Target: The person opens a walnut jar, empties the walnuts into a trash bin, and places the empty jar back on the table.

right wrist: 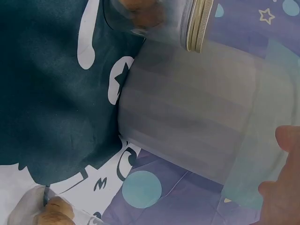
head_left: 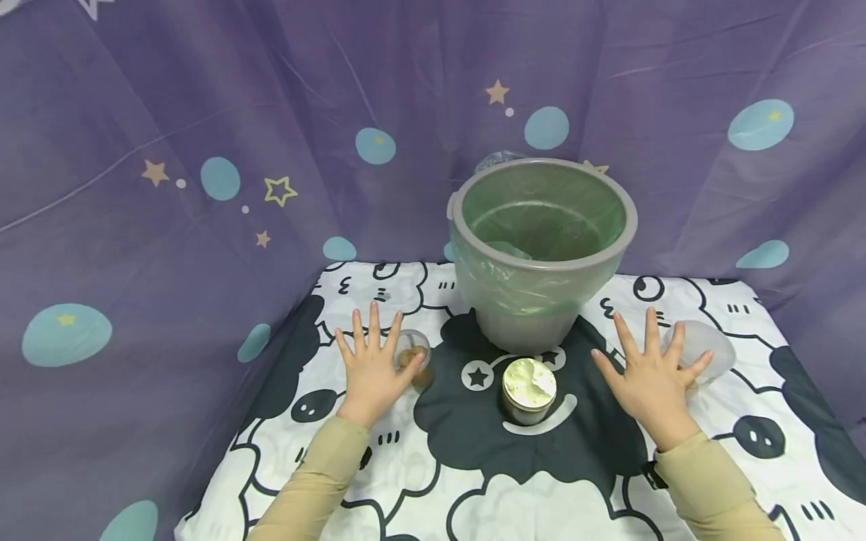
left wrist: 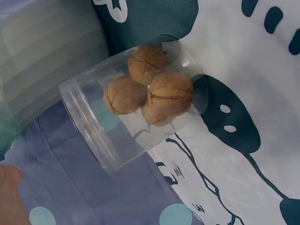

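My left hand [head_left: 370, 383] has its fingers spread, just left of a clear jar [head_left: 413, 342]. Several walnuts [left wrist: 171, 91] lie inside that lidless jar in the left wrist view. On the right, my right hand [head_left: 651, 387] is spread too and partly covers a second clear container [head_left: 713, 353]. A walnut [right wrist: 56, 213] shows inside this container in the right wrist view. Between the hands stands a jar with a gold lid [head_left: 530, 383]; brown walnuts [right wrist: 140, 9] are seen through its side. Neither hand holds anything. Whether they touch the cloth I cannot tell.
Behind the gold-lidded jar stands a grey bucket [head_left: 524, 323], lined with a thin greenish plastic bag [head_left: 541, 289]. The table has a black-and-white cartoon cloth [head_left: 501, 507]. A purple curtain [head_left: 419, 68] with stars and blue spots hangs behind and to the sides.
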Action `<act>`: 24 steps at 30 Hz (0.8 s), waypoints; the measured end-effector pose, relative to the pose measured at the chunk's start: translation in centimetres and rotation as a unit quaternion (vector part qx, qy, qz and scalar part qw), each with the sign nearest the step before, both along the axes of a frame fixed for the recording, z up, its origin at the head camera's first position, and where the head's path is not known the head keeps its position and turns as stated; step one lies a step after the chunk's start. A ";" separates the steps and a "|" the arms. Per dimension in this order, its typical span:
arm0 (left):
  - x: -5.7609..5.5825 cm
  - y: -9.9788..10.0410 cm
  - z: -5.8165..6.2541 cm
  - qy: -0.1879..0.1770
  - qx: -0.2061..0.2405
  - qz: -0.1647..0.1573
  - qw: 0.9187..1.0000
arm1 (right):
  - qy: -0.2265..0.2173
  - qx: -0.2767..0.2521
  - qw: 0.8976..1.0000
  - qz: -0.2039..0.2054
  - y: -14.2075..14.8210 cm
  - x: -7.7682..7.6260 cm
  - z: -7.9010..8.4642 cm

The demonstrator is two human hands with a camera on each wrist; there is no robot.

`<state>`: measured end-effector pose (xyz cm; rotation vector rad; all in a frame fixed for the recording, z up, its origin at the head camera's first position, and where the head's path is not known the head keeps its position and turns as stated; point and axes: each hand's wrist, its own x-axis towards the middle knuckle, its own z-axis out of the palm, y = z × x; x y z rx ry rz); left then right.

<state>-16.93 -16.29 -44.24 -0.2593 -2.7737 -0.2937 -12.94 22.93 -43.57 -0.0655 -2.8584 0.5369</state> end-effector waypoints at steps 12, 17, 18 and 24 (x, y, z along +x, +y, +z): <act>0.1 -0.8 0.0 -0.006 -0.015 0.005 1.000 | 0.002 -0.006 1.000 0.003 -0.2 0.1 -0.2; -0.1 -1.5 0.2 0.003 -0.031 0.011 0.999 | 0.007 -0.009 1.000 0.003 -0.3 0.2 -0.3; -0.1 -1.6 0.2 0.005 -0.031 0.009 0.999 | 0.008 -0.010 1.000 0.004 -0.3 0.1 -0.2; -0.3 -2.3 0.1 0.011 -0.025 -0.022 0.999 | 0.021 -0.014 1.000 0.012 -0.3 0.1 0.1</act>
